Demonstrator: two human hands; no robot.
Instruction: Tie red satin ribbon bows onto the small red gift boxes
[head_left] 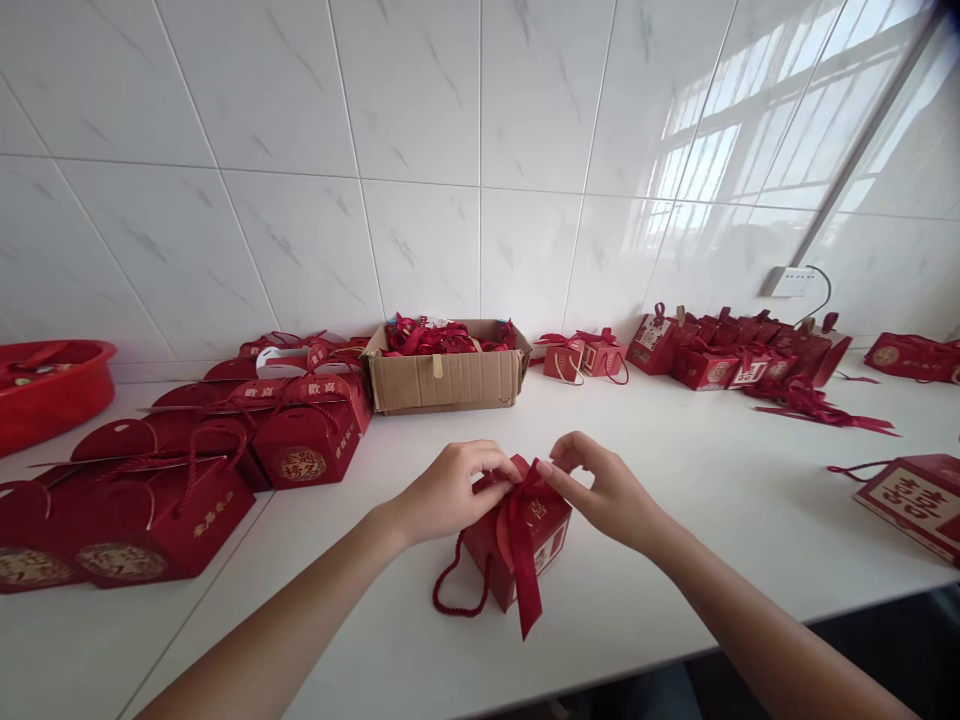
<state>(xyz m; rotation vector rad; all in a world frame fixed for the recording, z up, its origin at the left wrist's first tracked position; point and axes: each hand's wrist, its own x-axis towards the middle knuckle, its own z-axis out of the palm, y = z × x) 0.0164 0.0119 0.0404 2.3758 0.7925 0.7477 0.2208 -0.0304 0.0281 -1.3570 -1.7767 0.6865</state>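
A small dark red gift box (487,540) stands on the white table in front of me, with a red ribbon (525,560) tied in a bow on its top. One ribbon tail hangs down the box's near side. A twisted red cord handle (457,608) loops out at the left. My left hand (469,487) is closed, thumb and fingers pinching the bow's left part over the lid. On the right of the bow, my right hand (604,490) has its thumb and curled forefinger at the ribbon's loop; the fingertips partly hide the contact.
Larger red gift boxes (307,440) stand at left, beside a red basin (56,395). A cardboard box (448,383) of red ribbons is at the wall. Small finished boxes (604,358), more red boxes (705,368), loose ribbons (814,405) and another box (915,500) lie right.
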